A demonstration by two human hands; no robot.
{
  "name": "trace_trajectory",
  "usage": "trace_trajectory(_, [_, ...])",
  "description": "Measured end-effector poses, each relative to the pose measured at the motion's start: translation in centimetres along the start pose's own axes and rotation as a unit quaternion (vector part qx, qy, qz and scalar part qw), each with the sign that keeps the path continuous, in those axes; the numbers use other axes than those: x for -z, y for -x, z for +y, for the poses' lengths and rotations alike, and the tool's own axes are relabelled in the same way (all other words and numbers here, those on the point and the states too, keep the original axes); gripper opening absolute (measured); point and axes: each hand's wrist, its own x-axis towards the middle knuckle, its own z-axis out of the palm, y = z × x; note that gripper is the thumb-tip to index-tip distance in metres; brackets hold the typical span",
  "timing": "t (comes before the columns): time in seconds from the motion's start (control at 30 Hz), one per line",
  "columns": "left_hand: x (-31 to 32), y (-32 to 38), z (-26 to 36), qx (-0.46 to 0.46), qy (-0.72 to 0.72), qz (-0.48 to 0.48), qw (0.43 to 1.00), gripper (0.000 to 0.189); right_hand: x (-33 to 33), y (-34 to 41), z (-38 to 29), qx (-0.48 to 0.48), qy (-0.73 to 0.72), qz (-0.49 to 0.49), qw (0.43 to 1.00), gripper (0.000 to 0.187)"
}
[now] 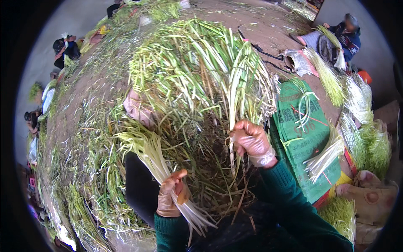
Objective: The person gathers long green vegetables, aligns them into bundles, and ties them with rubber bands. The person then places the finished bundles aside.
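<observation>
My left hand (172,197), in a thin clear plastic glove, is wrapped around a bundle of pale garlic-like shoots (154,154). Their yellow-green leaf ends point up and left, and the white ends come out below my fist. In the same kind of glove, my right hand (252,143) pinches a long pale shoot (233,97) at the near right side of a big heap of green shoots (189,63). Whether it grips more than one shoot is hard to tell. Dry brown leaves and stems (204,189) lie between my hands.
To my right lies a green woven sack (288,126) bearing print, with a small bundle of white shoots (326,154) on it. More bundles (359,97) lie beyond. A seated person (348,41) holds shoots at upper right; others sit along the left wall. Leaf litter (85,126) covers the floor.
</observation>
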Motion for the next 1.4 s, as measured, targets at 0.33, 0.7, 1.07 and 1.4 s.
trace_trajectory(0.33, [-7.7, -7.0, 3.8, -0.117, -0.276, 0.004, 0.954, 0.039, -5.1, 0.3, 2.3, 0.170, 0.182, -0.142, 0.958, 0.005])
trace_trajectory(0.7, [-6.8, -8.7, 2.8, -0.102, -0.124, -0.011, 0.987, 0.032, -6.4, -6.6, 2.0, 0.161, -0.055, -0.179, 0.969, 0.026])
trace_trajectory(1.07, [-2.7, -8.7, 4.9, -0.129, -0.045, 0.004, 0.991, 0.031, 3.9, 4.5, 5.6, -0.077, 0.142, -0.213, 0.964, 0.006])
trace_trajectory(1.4, [-3.9, -8.2, 3.9, -0.128, -0.133, -0.002, 0.983, 0.033, -6.3, -2.7, -2.4, 0.413, 0.446, -0.053, 0.792, 0.012])
